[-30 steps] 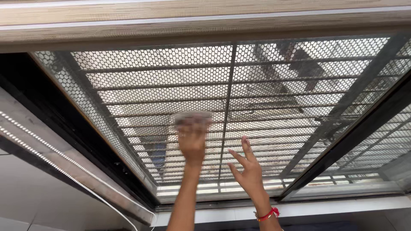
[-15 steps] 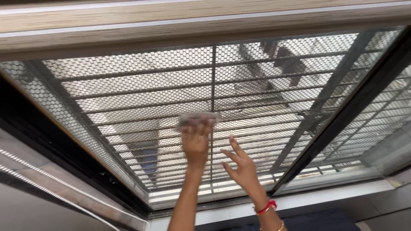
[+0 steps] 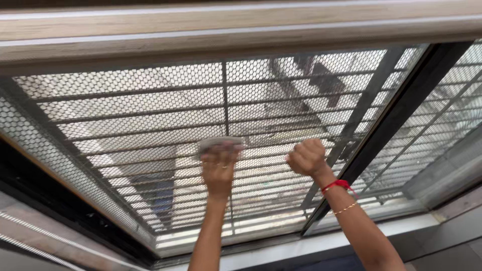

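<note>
Cloth pressed flat to a window pane, second hand clenched beside it.

The small grey cleaning cloth (image 3: 220, 144) lies against the glass window pane (image 3: 150, 110), near its centre and just left of the thin vertical bar behind it. The left hand (image 3: 218, 168) grasps the cloth from below, fingers spread over it; this hold judged to keep the fabric flat on the glass. The right hand (image 3: 306, 157) is clenched in a fist, holding nothing visible, close to the pane beside the dark diagonal window frame (image 3: 396, 120); contact cannot be confirmed. A red thread band (image 3: 335, 185) circles that wrist. Behind the glass sit honeycomb metal mesh (image 3: 125, 80) and horizontal bars. A pale rolled blind (image 3: 201, 30) spans the top edge.
</note>
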